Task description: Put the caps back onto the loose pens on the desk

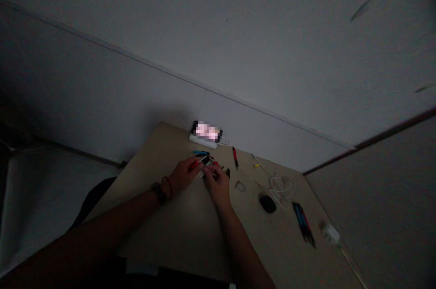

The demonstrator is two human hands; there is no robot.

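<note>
My left hand (pixel 186 171) is closed around a red pen piece (pixel 193 166), with a thin pale stick (pixel 203 159) running beside it. Close against it, my right hand (pixel 216 179) pinches something small between thumb and fingers; dimness and the fingers hide what it is. Just beyond both hands lie a blue pen (pixel 200 152) and several small dark and red pen parts (pixel 214 161). A red and black pen (pixel 235 157) rests farther right on the desk.
A lit phone (pixel 207 131) leans at the wall on a white block (pixel 203 141). To the right lie a small cable loop (pixel 240 186), a black mouse (pixel 267 203), a coiled white cable (pixel 281 187), a pack of pens (pixel 303 223) and a white plug (pixel 331 233).
</note>
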